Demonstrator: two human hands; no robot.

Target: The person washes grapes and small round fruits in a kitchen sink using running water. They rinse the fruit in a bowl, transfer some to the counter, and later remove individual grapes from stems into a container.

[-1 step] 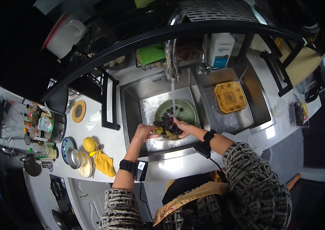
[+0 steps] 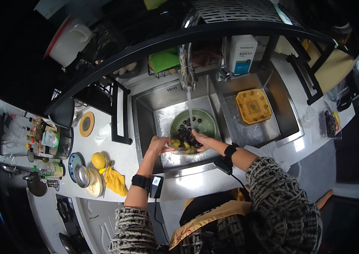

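Note:
Water runs from the faucet (image 2: 187, 74) into a green bowl (image 2: 210, 119) in the left sink basin. Dark grapes (image 2: 186, 128) lie in the bowl. At its near rim my left hand (image 2: 159, 146) is closed, fingertips on a wet cluster of grapes and yellow-green pieces (image 2: 176, 142). My right hand (image 2: 203, 139) curls round the other side of that cluster, thumb up. Its lower fingers are hidden. Glare and water blur the cluster, and I cannot tell whether something clear is round it.
A yellow-brown octagonal tray (image 2: 253, 106) sits in the right basin (image 2: 277, 131). Left on the counter are a yellow cloth (image 2: 115, 180), a yellow round fruit (image 2: 99, 160) and a metal bowl (image 2: 82, 176). A black rack bar (image 2: 154, 43) crosses above the sink. A white bottle (image 2: 243, 55) stands behind.
The dark heap between my hands looks smaller and lower, and the yellow-green pieces show more. Both hands keep nearly the same place.

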